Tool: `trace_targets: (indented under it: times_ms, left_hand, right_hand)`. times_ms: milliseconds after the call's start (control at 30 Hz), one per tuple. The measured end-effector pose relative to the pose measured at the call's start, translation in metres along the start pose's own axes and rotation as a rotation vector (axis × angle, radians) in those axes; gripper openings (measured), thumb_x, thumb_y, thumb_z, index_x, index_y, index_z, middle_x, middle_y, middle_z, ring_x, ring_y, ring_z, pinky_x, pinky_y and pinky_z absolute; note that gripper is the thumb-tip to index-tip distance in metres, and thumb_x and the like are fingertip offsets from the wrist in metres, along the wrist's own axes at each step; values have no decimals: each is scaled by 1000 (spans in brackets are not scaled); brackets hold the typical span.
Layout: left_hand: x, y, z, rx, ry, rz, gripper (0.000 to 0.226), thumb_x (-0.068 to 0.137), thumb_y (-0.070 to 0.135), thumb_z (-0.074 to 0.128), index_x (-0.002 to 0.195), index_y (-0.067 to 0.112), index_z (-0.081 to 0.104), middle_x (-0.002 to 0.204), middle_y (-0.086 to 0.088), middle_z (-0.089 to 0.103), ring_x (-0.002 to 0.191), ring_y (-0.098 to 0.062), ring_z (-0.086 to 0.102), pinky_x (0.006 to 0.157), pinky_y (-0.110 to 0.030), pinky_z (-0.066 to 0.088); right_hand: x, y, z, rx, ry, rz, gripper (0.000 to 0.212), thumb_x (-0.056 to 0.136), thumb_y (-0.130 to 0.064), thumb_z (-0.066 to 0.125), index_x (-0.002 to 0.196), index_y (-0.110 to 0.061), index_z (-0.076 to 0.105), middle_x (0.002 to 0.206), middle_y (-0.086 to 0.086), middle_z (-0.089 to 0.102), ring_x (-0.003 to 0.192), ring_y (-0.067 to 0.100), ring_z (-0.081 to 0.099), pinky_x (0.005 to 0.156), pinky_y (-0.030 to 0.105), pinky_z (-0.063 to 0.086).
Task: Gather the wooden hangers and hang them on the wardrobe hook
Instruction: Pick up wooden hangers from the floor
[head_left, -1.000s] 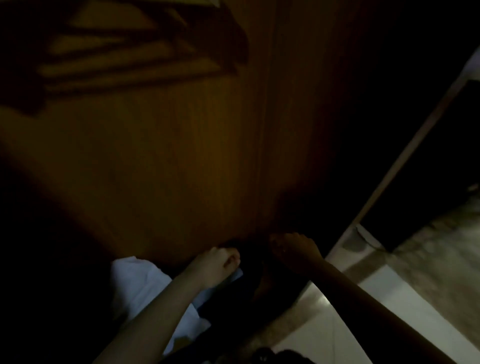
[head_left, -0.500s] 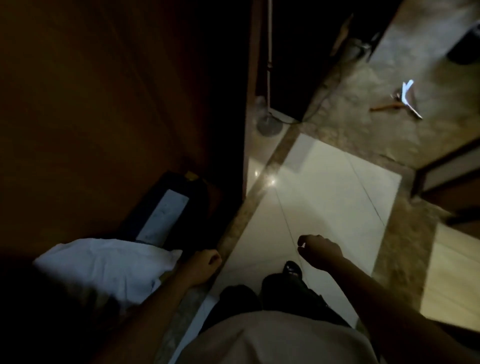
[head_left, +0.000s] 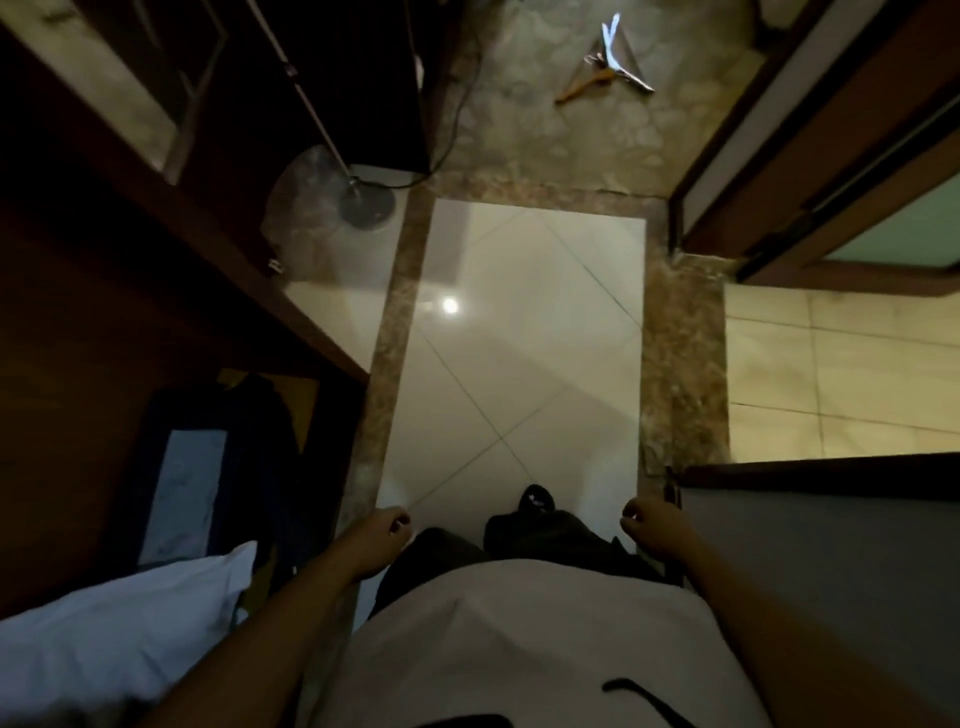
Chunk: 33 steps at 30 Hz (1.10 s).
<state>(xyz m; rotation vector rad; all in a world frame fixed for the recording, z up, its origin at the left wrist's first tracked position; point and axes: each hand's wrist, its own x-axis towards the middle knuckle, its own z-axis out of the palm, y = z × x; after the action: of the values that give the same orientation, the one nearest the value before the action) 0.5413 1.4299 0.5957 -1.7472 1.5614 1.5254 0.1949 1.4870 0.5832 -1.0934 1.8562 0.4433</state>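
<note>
- wooden hangers (head_left: 589, 84): a small loose heap lying flat on the mottled brown floor (head_left: 519, 130), far ahead.
- One brown arm angles down-left; crossed pieces above it glint pale. How many there are is unclear.

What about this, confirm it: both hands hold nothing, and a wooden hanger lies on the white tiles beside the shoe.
Wrong place. The head view shows the left hand and right hand holding nothing, but the wooden hanger lies on the brown floor beyond the white tiles, far from the shoe.

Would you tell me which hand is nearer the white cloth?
Left. The left hand hangs just right of the white cloth; the right hand is beyond the torso, farther right.
</note>
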Motion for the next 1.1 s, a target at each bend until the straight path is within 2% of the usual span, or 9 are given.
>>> trace_targets:
  times_ms: [167,267,333,467,533,633,800,1000,1100]
  left_hand:
    - [36,77,3,-16,66,20,37,98,23,41,130,7,49,133,-15,52,118,-26,51,90,-27,42]
    - [52,115,4,-15,52,38,38,98,26,40,132,11,47,134,-14,51,121,-27,50,99,-33,43]
    - [61,135,1,-6,43,50,39,98,26,40,134,12,45,136,-13,50,123,-26,48,103,-34,42]
    - [81,155,-19,6,33,30,37,98,26,40,131,11,47,135,-13,51,120,-26,50,100,-33,41]
    - [90,158,-34,-3,37,10,35,98,26,39,128,11,49,133,-13,53,119,-26,51,99,-32,41]
    - [108,156,-63,-25,50,-22,33,98,23,39,125,8,52,129,-14,55,116,-26,52,90,-27,40]
    - [141,147,-135,-88,55,-98,31,97,19,42,121,4,56,124,-16,57,101,-18,51,85,-26,39]
    - [186,163,-242,-109,96,-118,35,97,21,43,124,2,54,129,-17,55,116,-29,53,88,-30,42]
    - [207,189,-288,-129,138,-95,33,97,21,42,121,2,56,123,-16,58,111,-30,56,85,-31,44]
  right_hand:
    - [12,62,-25,174,-11,93,21,92,-14,49,79,-2,60,83,16,59,93,33,60,78,34,46]
    - [21,75,-47,238,-8,144,32,94,-13,47,102,15,60,103,33,60,103,41,57,85,40,46]
    - [30,75,-59,280,3,145,34,94,-12,46,109,17,57,112,34,59,105,40,56,89,41,45]
    - [52,57,-88,289,-3,127,20,95,-13,45,87,-2,61,97,16,61,95,28,58,83,32,43]
    - [68,42,-105,284,-15,101,21,94,-15,46,93,-4,64,95,11,60,96,26,59,85,29,43]
    - [96,8,-137,259,-19,63,30,94,-19,46,113,-1,61,118,16,61,109,28,56,89,30,43]
    - [140,-73,-204,253,-2,-36,31,94,-21,47,114,-3,61,118,18,62,104,30,59,82,29,43]
    - [179,-173,-301,284,81,-205,29,95,-20,47,117,-5,60,115,15,63,98,24,58,79,24,38]
    - [194,-201,-344,324,135,-248,30,95,-20,47,118,-6,59,113,14,64,100,25,59,80,27,41]
